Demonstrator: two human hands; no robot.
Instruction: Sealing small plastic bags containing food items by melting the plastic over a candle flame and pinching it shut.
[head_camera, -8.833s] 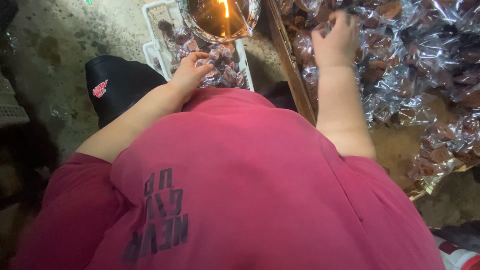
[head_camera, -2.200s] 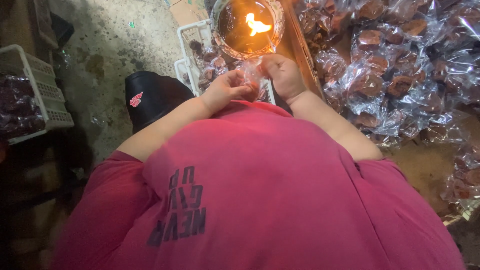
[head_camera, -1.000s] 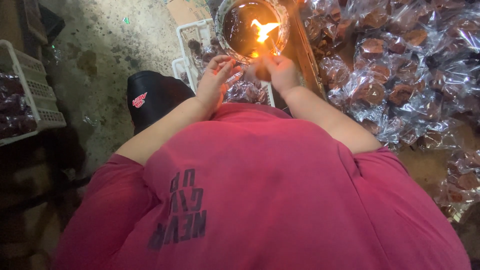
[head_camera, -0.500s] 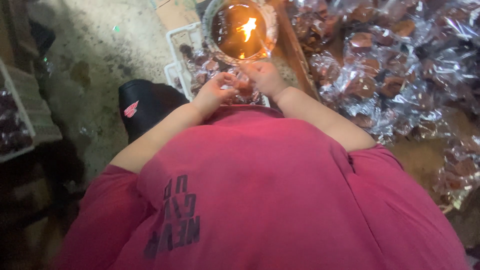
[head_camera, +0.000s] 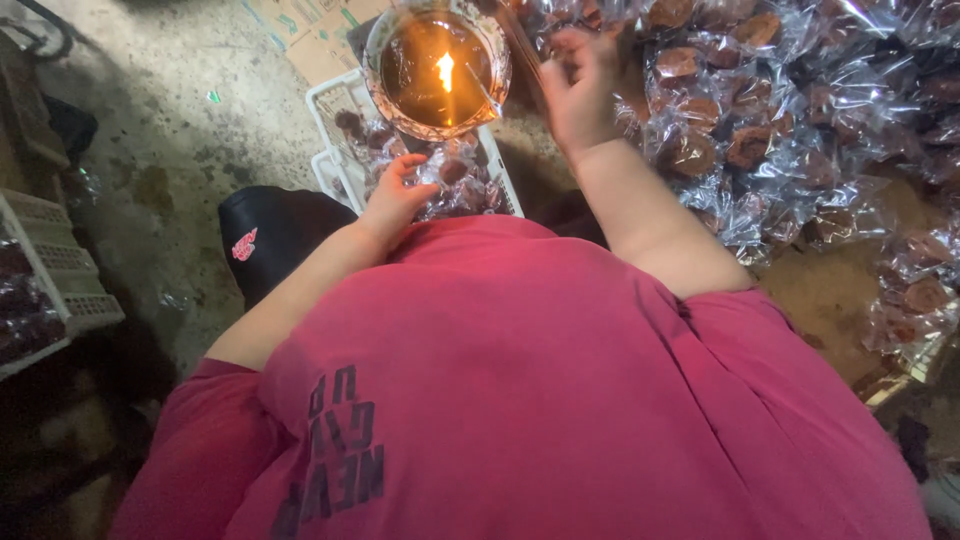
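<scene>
My left hand (head_camera: 395, 200) reaches forward with fingers spread, its tips touching clear-wrapped brown cakes (head_camera: 450, 170) that lie in a white plastic tray (head_camera: 330, 110). Just beyond the tray stands a glass bowl (head_camera: 437, 65) with a small flame burning in it. My right hand (head_camera: 580, 85) is raised to the right of the bowl, at the edge of a big pile of wrapped brown cakes (head_camera: 760, 120). Its fingers curl against the wrappers, and I cannot tell whether they grip one. My pink shirt hides everything below the wrists.
A black object with a red emblem (head_camera: 275, 235) lies on the concrete floor at my left. A white slatted crate (head_camera: 60, 290) holding dark goods stands at the far left. Cardboard (head_camera: 320, 30) lies behind the tray. The cake pile spreads over a brown board (head_camera: 830, 290) on the right.
Both hands were together at the flame half a second ago. My right hand has since moved right to the cake pile, and my left hand has dropped to the tray.
</scene>
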